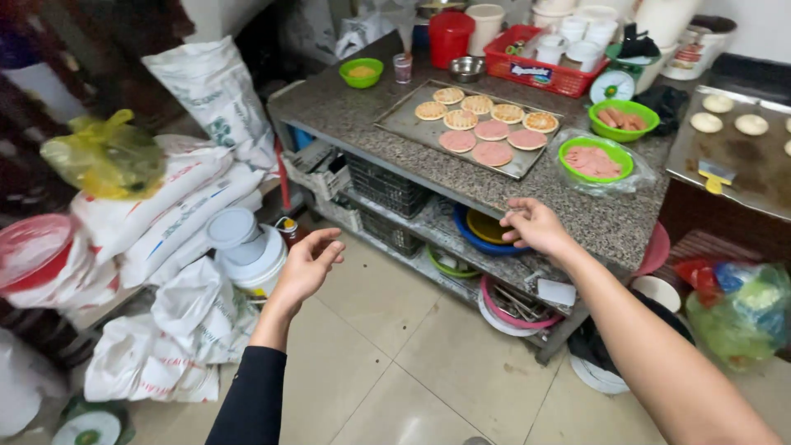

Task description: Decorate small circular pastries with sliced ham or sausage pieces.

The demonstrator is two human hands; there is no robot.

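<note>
White woven sacks lie heaped at the far left beside a white plastic bucket. The left hand hangs in the air above the tiled floor, its grip spread and empty. The right hand rests at the front edge of the speckled grey stone surface, grip loosely curled around nothing, near the flat metal baking tray of round pastries.

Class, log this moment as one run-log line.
left hand: open, in air | right hand: at granite counter edge | metal tray: topped dough rounds
</note>
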